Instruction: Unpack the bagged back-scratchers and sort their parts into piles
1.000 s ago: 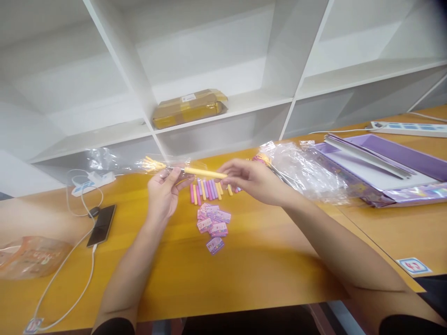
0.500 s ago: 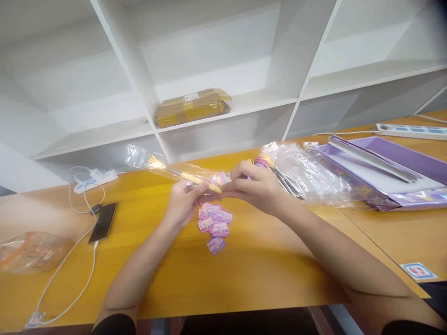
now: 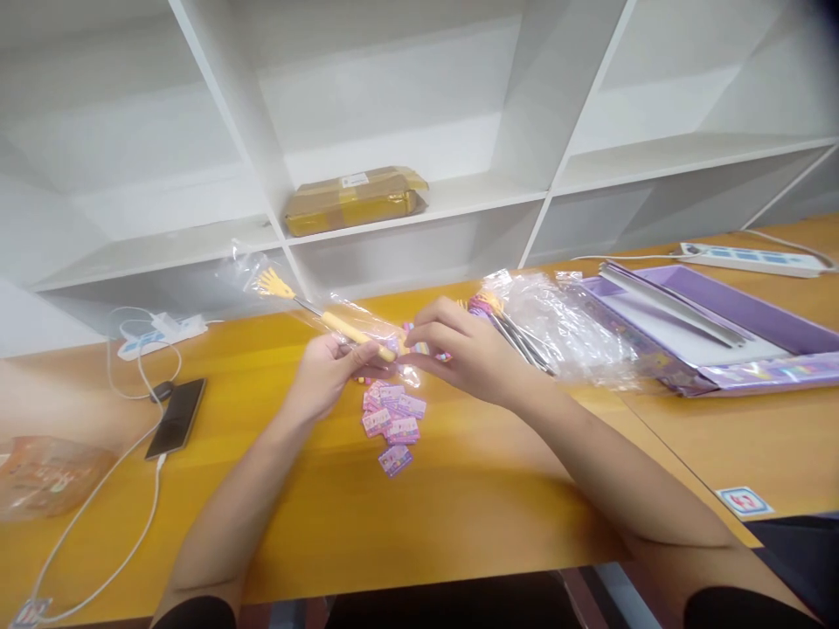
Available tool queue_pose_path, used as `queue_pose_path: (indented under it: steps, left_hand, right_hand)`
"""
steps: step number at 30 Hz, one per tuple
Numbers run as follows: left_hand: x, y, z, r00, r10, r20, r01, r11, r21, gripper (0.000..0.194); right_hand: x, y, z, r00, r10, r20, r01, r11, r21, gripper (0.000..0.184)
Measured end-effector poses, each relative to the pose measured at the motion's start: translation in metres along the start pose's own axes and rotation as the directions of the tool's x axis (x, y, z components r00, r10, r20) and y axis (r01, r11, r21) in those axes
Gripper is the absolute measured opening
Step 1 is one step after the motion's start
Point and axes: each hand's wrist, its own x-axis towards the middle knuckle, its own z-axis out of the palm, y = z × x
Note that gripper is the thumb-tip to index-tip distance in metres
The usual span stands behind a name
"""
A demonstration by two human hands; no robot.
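Observation:
In my left hand (image 3: 322,371) is a yellow back scratcher (image 3: 354,330) with a hand-shaped head and a metal shaft, its head pointing up and to the left. A clear plastic bag (image 3: 246,273) surrounds it and reaches past the head. The fingers of my right hand (image 3: 462,349) are curled in a pinch at the bag's near end, beside the handle's butt. Below my hands lies a loose pile of small pink and purple printed cards (image 3: 391,418). Behind my right hand rest several more scratchers (image 3: 521,339) with metal shafts, partly hidden by it.
Clear plastic bags (image 3: 567,323) lie to the right, against an open purple box (image 3: 753,306). On the left are a phone (image 3: 176,419) with a white cable, a power strip (image 3: 161,336) and an orange-printed bag (image 3: 56,476). A taped parcel (image 3: 357,201) sits on the shelf.
My right hand has shifted slightly off the handle's butt, with its fingers lifted a little more. The scratcher has tilted slightly, its handle showing more clearly. The whole view has moved a little.

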Motion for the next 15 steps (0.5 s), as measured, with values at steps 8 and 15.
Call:
queue_pose_path:
  steps: [8, 15]
  left_hand:
    - [-0.001, 0.007, -0.004, 0.999, -0.020, 0.042, 0.020, 1.000, -0.001, 0.045]
    - [0.000, -0.003, -0.006, 0.988, -0.088, 0.130, 0.069, 0.987, 0.143, 0.042]
  right_hand:
    - [-0.001, -0.006, -0.008, 0.979, 0.083, 0.187, -0.089, 0.996, 0.024, 0.012]
    - [0.004, -0.006, 0.002, 0.996, -0.069, 0.064, 0.069, 0.998, 0.002, 0.014]
